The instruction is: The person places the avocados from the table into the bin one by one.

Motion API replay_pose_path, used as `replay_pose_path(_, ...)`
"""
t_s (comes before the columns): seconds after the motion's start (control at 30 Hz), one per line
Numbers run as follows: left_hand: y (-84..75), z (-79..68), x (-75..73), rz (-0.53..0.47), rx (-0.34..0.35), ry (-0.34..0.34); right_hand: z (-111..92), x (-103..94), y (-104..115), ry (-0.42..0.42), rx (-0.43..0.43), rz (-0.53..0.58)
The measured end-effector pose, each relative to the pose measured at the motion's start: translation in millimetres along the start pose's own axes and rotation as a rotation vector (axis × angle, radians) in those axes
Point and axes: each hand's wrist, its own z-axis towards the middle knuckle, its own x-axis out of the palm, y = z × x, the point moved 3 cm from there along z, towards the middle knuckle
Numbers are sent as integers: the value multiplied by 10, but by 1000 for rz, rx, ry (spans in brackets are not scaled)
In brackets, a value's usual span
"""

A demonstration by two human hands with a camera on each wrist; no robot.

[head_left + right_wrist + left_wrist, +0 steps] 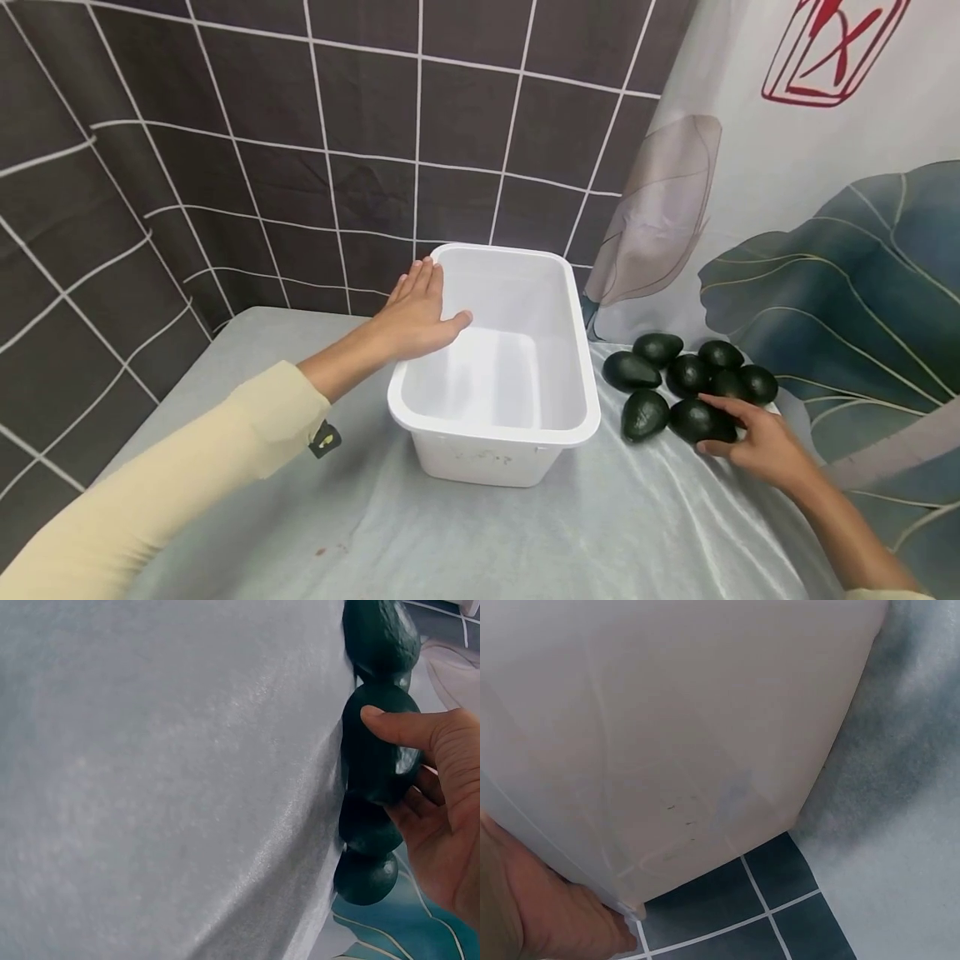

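Observation:
A white plastic tub [495, 433] stands on the cloth-covered table, and nothing lies inside it. My left hand [420, 317] rests on the tub's left rim with straight fingers, the thumb reaching over the inside. In the left wrist view, part of that hand [562, 915] shows beside the tub's outer wall [705, 750]. To the right of the tub lies a group of several dark green avocados [645, 414]. My right hand [765, 446] grips the nearest right avocado [701, 421], thumb on one side and fingers on the other, as the right wrist view also shows [382, 750].
Grey cloth [450, 542] covers the table. A dark tiled-pattern curtain [360, 100] hangs behind and to the left. At the right, a pale curtain with large leaf prints [847, 275] hangs close to the avocados. A small dark tag [325, 439] shows by the left cuff.

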Motion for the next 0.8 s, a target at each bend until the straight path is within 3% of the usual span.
replay_pose_path(0.43, -17, -2, -19, 6, -26, -25, -24, -92, 14, 53, 107, -4)
replay_pose_path(0.8, -51, -28, -7, 14, -31, -21, -38, -172, 8, 10, 168, 28)
